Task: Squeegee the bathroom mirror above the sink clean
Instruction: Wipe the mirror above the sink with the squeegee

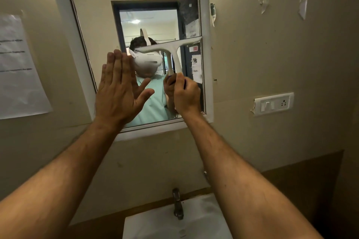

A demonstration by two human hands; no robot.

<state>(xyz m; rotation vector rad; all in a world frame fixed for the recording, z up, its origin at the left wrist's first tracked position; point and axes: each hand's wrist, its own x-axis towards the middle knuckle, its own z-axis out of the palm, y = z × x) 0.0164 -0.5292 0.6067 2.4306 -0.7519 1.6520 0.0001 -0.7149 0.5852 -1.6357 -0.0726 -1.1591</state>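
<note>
A white-framed mirror hangs on the beige wall above the sink. My right hand is shut on the handle of a white T-shaped squeegee. Its blade lies against the glass at mid height, slightly tilted, and reaches the mirror's right frame. My left hand is flat and open, fingers together, pressed on the lower left part of the glass. The mirror reflects a person in a light green top, a white headset and a doorway behind.
A metal tap stands at the back of the white sink below. A white switch and socket plate sits on the wall to the right. A paper notice hangs at the left. Torn tape bits cling to the upper right wall.
</note>
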